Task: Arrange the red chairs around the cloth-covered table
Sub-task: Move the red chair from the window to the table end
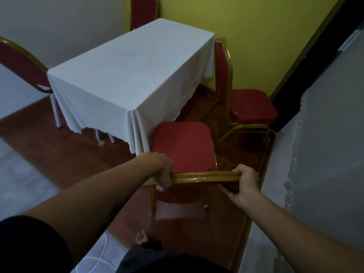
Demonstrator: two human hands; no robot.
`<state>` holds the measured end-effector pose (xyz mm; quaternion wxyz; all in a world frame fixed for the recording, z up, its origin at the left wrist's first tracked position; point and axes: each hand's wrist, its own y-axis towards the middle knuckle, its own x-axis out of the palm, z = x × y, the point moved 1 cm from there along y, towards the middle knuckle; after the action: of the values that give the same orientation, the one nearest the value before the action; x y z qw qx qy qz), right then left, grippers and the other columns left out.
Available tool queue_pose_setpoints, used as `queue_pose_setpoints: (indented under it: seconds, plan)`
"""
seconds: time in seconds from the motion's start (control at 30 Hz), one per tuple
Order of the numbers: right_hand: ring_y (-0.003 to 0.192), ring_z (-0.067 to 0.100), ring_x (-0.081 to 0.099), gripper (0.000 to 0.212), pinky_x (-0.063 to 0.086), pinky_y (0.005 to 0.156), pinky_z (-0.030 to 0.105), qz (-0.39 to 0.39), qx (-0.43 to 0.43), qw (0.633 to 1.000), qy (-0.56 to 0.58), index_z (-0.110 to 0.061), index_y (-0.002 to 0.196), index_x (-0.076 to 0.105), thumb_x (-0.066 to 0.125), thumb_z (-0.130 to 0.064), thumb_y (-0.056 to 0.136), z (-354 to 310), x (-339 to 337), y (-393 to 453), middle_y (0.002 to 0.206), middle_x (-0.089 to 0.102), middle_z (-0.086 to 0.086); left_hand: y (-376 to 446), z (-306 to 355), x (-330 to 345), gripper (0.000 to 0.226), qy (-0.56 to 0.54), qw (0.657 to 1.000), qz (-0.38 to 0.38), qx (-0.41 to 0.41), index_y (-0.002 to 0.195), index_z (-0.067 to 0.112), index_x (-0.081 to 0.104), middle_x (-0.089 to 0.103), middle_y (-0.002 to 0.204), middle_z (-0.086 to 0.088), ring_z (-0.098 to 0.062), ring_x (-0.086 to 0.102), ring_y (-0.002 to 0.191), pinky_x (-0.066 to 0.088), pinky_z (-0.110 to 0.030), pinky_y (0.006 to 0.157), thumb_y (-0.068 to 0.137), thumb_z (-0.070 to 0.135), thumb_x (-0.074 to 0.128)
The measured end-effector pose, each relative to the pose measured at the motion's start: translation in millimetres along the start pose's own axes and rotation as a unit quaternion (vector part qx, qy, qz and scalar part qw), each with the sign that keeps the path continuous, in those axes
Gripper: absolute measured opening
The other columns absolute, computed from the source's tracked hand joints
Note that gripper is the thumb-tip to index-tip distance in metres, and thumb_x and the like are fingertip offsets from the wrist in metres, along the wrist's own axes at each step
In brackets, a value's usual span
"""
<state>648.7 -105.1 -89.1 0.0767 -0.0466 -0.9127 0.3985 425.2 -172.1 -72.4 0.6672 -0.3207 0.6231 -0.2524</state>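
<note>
**Head view: fourth chair in hand at the table's near corner**

The cloth-covered table (126,75) fills the middle of the view, its white cloth hanging to the floor at the near corner, the surface bare. Four red chairs with gold frames are visible, and one table.

By my reading the task is well along but not finished. One chair (144,11) stands at the far end, at 12 o'clock, only its backrest showing. Another (23,66) sits at 9 o'clock, close against the long side. A third (250,105) is at 2 o'clock, on the other long side, but its seat points away from the table with the backrest nearest the cloth, so it probably needs turning. The fourth chair (183,146) is at 6 o'clock, its seat facing the table and its front edge touching the hanging cloth at the near corner.

This fourth chair is the one being placed. The left hand (162,172) and right hand (245,184) grip the gold top rail of its backrest at either end, the fingers (160,187) of both curled closed around the tube. What seems left: squaring this chair to the near end and setting it down, then turning the 2 o'clock chair inward.
</note>
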Motion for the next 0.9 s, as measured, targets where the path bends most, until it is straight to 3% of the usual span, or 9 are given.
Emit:
queue_pose_setpoints:
  seconds: [0.1, 0.2, 0.37, 0.4, 0.47, 0.53, 0.7, 0.77, 0.9]
  plan:
    - [0.095, 0.034, 0.058, 0.006, 0.057, 0.090, 0.061, -0.019, -0.006, 1.000, -0.023, -0.007, 0.089, 0.051, 0.054, -0.004, 0.085, -15.2, 8.5, 11.0, 0.099, 0.051, 0.017, 3.6, -1.4, -4.2, 0.034, -0.026, 1.000, 0.006, -0.008, 0.100, 0.019, 0.069, 0.060, 0.087, -0.001, -0.022, 0.061, 0.084, 0.054, -0.038, 0.074, 0.069, 0.033, 0.072]
    - [0.093, 0.036, 0.058, 0.008, 0.058, 0.088, 0.062, -0.017, -0.017, 0.999, -0.043, -0.007, 0.091, 0.050, 0.056, -0.007, 0.086, -31.4, 15.2, 26.7, 0.100, 0.051, 0.017, 9.1, 1.2, -5.1, 0.031, -0.055, 0.997, 0.060, -0.001, 0.098, 0.021, 0.069, 0.060, 0.085, -0.001, -0.022, 0.062, 0.080, 0.052, -0.035, 0.068, 0.072, 0.039, 0.068]
    - [0.101, 0.037, 0.066, 0.017, 0.058, 0.091, 0.059, -0.005, -0.045, 0.999, -0.018, -0.014, 0.101, 0.054, 0.065, -0.022, 0.092, -53.2, 18.6, 57.8, 0.110, 0.062, 0.017, 26.0, 4.5, 7.2, 0.043, -0.166, 0.976, 0.135, 0.028, 0.118, 0.023, 0.065, 0.064, 0.100, -0.001, -0.022, 0.063, 0.089, 0.056, -0.038, 0.080, 0.082, 0.045, 0.061]
    - [0.103, 0.037, 0.068, 0.026, 0.058, 0.093, 0.057, -0.013, -0.053, 0.998, -0.010, -0.014, 0.107, 0.056, 0.070, -0.025, 0.089, -55.4, 21.8, 61.0, 0.113, 0.065, 0.017, 31.6, 4.9, 8.0, 0.040, -0.184, 0.972, 0.141, 0.030, 0.119, 0.023, 0.064, 0.064, 0.099, 0.000, -0.020, 0.063, 0.088, 0.054, -0.036, 0.078, 0.084, 0.042, 0.062]
    - [0.103, 0.038, 0.071, 0.064, 0.059, 0.092, 0.056, -0.033, -0.062, 0.997, -0.008, -0.011, 0.127, 0.055, 0.080, -0.032, 0.072, -54.5, 32.9, 64.9, 0.120, 0.069, 0.017, 44.2, 6.7, 2.1, 0.033, -0.204, 0.968, 0.142, 0.030, 0.116, 0.024, 0.064, 0.064, 0.097, 0.002, -0.017, 0.063, 0.085, 0.051, -0.031, 0.072, 0.084, 0.034, 0.063]
    - [0.107, 0.039, 0.070, 0.092, 0.058, 0.093, 0.060, -0.024, -0.091, 0.995, -0.044, -0.012, 0.140, 0.041, 0.082, -0.033, 0.061, -51.1, 45.1, 65.8, 0.124, 0.066, 0.017, 54.4, 7.9, -9.9, 0.032, -0.215, 0.969, 0.118, 0.029, 0.115, 0.025, 0.064, 0.065, 0.097, 0.002, -0.017, 0.064, 0.084, 0.051, -0.029, 0.069, 0.083, 0.028, 0.063]
    - [0.100, 0.034, 0.069, 0.061, 0.061, 0.083, 0.060, -0.016, -0.128, 0.990, -0.061, -0.014, 0.128, 0.029, 0.065, -0.003, 0.079, -75.9, 69.8, 84.5, 0.117, 0.060, 0.017, 74.7, 7.7, -36.8, 0.037, -0.225, 0.967, 0.119, 0.001, 0.117, 0.021, 0.065, 0.065, 0.098, -0.002, -0.019, 0.065, 0.081, 0.055, -0.032, 0.067, 0.081, 0.028, 0.061]
    - [0.091, 0.030, 0.068, 0.060, 0.062, 0.079, 0.059, -0.029, -0.126, 0.989, -0.071, -0.010, 0.131, 0.031, 0.061, 0.000, 0.080, -91.7, 71.5, 95.7, 0.114, 0.060, 0.018, 82.1, 14.8, -44.6, 0.039, -0.227, 0.966, 0.121, -0.003, 0.116, 0.019, 0.065, 0.064, 0.098, -0.003, -0.021, 0.066, 0.081, 0.060, -0.037, 0.072, 0.079, 0.031, 0.060]
    - [0.076, 0.030, 0.068, 0.068, 0.064, 0.064, 0.060, -0.042, -0.127, 0.984, -0.122, 0.002, 0.140, 0.043, 0.062, -0.001, 0.074, -124.4, 75.9, 128.2, 0.093, 0.060, 0.017, 106.3, 25.5, -68.8, 0.030, -0.197, 0.973, 0.116, 0.019, 0.110, 0.016, 0.063, 0.059, 0.093, -0.001, -0.020, 0.060, 0.078, 0.048, -0.034, 0.065, 0.084, 0.032, 0.059]
